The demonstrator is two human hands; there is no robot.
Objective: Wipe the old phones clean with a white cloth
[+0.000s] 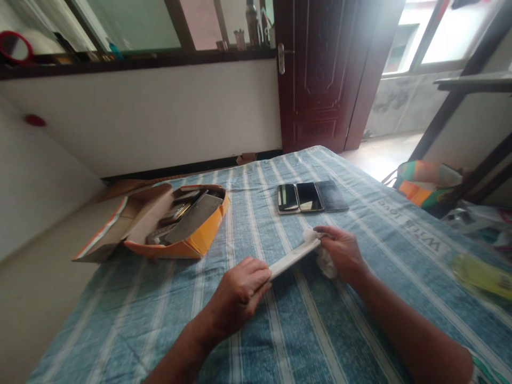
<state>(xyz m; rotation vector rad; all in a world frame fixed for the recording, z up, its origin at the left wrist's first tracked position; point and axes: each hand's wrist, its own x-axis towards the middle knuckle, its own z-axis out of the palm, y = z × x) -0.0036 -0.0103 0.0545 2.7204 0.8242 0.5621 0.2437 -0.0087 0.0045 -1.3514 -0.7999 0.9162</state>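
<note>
A slim white device [294,260], seen nearly edge-on, is held over the bed between both hands. My left hand [242,290] is closed round its near left end. At its far right end, my right hand [343,253] pinches it together with a crumpled white tissue [326,262], part of which hangs below the fingers. Beyond the hands, three dark-screened devices [310,197] lie side by side on the striped cover. To the left stands an open orange box [208,229] with several phones or similar devices inside.
The blue striped bed cover [256,213] spreads under everything. A yellow-green item [482,274] lies at the right. Colourful bags [430,181] sit past the bed's right edge, and a dark red door [320,64] stands behind.
</note>
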